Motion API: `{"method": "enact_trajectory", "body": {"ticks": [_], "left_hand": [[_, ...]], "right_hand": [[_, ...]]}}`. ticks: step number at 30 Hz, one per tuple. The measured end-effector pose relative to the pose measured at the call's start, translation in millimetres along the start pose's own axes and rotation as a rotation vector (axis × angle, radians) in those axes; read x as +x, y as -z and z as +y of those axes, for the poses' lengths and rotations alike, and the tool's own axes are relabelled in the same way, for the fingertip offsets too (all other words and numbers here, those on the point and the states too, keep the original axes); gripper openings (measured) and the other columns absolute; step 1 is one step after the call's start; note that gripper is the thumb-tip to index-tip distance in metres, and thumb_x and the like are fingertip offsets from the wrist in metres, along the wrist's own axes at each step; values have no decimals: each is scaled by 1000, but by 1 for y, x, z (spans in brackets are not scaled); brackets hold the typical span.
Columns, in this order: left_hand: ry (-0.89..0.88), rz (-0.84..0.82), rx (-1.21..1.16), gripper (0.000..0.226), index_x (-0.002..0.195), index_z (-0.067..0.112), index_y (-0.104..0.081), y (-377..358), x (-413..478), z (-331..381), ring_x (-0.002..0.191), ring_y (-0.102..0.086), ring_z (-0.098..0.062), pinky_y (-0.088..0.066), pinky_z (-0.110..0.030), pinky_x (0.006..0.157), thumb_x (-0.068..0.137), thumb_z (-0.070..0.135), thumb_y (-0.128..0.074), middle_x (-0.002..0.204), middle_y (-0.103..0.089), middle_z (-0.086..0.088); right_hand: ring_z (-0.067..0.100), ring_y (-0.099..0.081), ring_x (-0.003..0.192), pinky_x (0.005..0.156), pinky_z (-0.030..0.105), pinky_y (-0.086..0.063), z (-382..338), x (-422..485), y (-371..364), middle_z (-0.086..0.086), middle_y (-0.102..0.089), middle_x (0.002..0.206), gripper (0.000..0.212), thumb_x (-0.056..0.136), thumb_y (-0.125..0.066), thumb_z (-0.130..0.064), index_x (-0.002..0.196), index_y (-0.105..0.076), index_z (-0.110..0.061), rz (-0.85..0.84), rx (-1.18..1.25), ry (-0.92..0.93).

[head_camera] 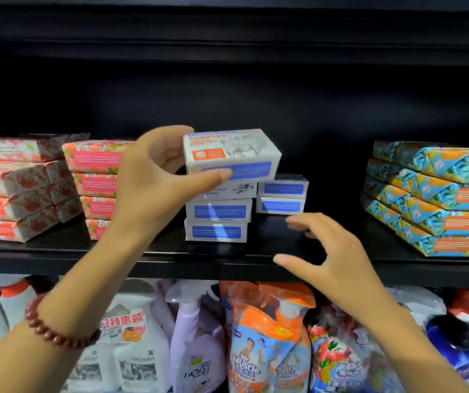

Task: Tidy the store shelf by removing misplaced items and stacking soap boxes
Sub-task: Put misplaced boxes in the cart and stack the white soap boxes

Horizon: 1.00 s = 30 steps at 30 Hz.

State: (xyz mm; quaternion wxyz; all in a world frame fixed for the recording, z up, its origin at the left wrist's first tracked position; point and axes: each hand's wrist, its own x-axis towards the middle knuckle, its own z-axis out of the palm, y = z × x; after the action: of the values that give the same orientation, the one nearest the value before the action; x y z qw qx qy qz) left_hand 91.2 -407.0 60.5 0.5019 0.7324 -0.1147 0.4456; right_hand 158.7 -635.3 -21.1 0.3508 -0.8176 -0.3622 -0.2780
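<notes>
My left hand [153, 177] grips a white soap box with blue and orange print [244, 151] by its left end, thumb on the front face, just above a stack of three matching white boxes [219, 217]. A shorter stack of two white boxes [281, 197] stands behind and to the right. My right hand [332, 256] hovers with fingers spread and relaxed over the black shelf [227, 259], holding nothing.
Pink floral soap boxes [26, 194] are stacked at the left, with a second pink stack [97, 177] partly hidden behind my left hand. Blue and orange wrapped boxes [437, 199] are piled at the right. Below the shelf stand spray bottles [193, 341], refill pouches [267, 344] and detergent jugs [131, 350].
</notes>
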Motion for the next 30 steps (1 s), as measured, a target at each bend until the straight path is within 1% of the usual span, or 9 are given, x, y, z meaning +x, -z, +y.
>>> {"method": "enact_trajectory", "body": {"ticks": [2, 4, 8, 12, 17, 21, 25, 27, 30], "left_hand": [[24, 21, 71, 74, 114, 17, -59, -3, 10, -5, 98, -66, -7, -55, -28, 87, 50, 43, -84, 108, -67, 3], [52, 20, 135, 75, 116, 16, -59, -8, 14, -10, 97, -65, -4, -54, -21, 85, 51, 44, -82, 108, -67, 4], [86, -2, 139, 44, 98, 28, -63, -14, 18, -24, 89, -64, 6, -50, -9, 73, 60, 45, -77, 96, -68, 13], [76, 107, 184, 73, 133, 13, -50, -19, 13, -37, 113, -57, -10, -48, -18, 90, 71, 43, -75, 127, -59, 0], [21, 141, 165, 38, 111, 26, -56, -22, 8, -37, 94, -60, 7, -45, -2, 74, 79, 33, -74, 107, -63, 10], [-12, 190, 129, 39, 115, 16, -58, -20, -6, -38, 103, -61, -6, -51, -16, 81, 82, 27, -74, 113, -62, 4], [-299, 263, 291, 22, 102, 8, -60, -25, -36, -36, 95, -58, -17, -50, -27, 76, 84, 17, -70, 103, -59, 2], [-338, 203, 328, 12, 87, 7, -64, -33, -55, -42, 82, -61, -18, -49, -35, 67, 83, 17, -68, 88, -64, 1], [-276, 21, 363, 20, 76, 15, -67, -47, -73, -55, 71, -62, -10, -48, -32, 65, 80, 34, -65, 75, -66, 9]], "right_hand": [[-4, -49, 104, 87, 13, -40, 4, -4, -4, -20, -54, 108, 56, 69, -59, -65, 113, -58, -30, -100, -83, -6], [-2, -48, 102, 85, 16, -41, 7, -7, -8, -19, -55, 105, 45, 72, -68, -56, 107, -61, -29, -128, -121, -6], [0, -49, 98, 79, 20, -44, 8, -8, -11, -17, -57, 100, 33, 76, -70, -48, 100, -64, -27, -102, -161, 9], [-1, -47, 96, 75, 11, -39, 9, -10, -12, -18, -57, 101, 33, 77, -67, -50, 102, -64, -28, -110, -196, 14], [-1, -48, 96, 75, 10, -38, 9, -10, -11, -17, -57, 102, 32, 78, -68, -47, 103, -63, -28, -122, -215, 11], [-1, -49, 99, 79, 14, -42, 5, -6, -6, -19, -57, 101, 32, 77, -66, -49, 102, -65, -28, -163, -154, -17], [-3, -55, 98, 83, 17, -47, 6, 10, 3, -19, -60, 99, 30, 75, -73, -36, 102, -66, -26, -102, 88, -73], [-4, -54, 102, 86, 16, -46, 11, 22, 5, -19, -59, 104, 36, 75, -74, -31, 108, -64, -22, -11, 135, -90], [2, -53, 105, 91, 21, -46, 24, 43, 3, -10, -58, 112, 45, 76, -74, -32, 117, -60, -17, 62, 79, -114]]}}
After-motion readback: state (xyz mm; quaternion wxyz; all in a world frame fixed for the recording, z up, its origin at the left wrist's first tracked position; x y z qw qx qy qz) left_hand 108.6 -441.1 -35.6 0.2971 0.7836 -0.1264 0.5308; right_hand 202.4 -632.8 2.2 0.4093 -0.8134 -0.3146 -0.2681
